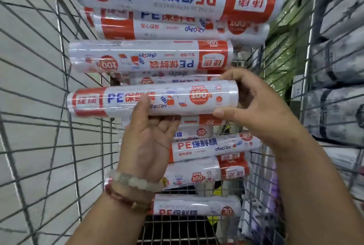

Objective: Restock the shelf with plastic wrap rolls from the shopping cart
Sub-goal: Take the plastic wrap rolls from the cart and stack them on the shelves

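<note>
Two hands hold one roll of plastic wrap (153, 100) level above the wire cart (59, 79): the left hand (146, 136) cups it from below near the middle, thumb over the front of the label, and the right hand (254, 107) pinches its right end, fingers behind and above, thumb pressed under the end. The roll sits clear of the pile of rolls (149, 56) stacked in the cart just beyond and beneath both hands. Judging from this, the step is lifting a roll out to carry it to the shelf, which is not clearly in view; packaged goods (334, 48) show past the cart's right side, beyond the right hand. To do it well, the wrapper looks glossy and likely slippery, so a grip at two places should keep the roll from sliding, and keeping it level should stop its ends catching the wire on the way out. Turning the label upright and forward would suit a tidy shelf. The label on the held roll reads "PE" in blue, followed by blue Chinese characters, with "100" in a red circle near the right hand and a small "GEECOZY"-like brand below, too blurred to be sure. Other rolls in the pile show "30" and "50".
</note>
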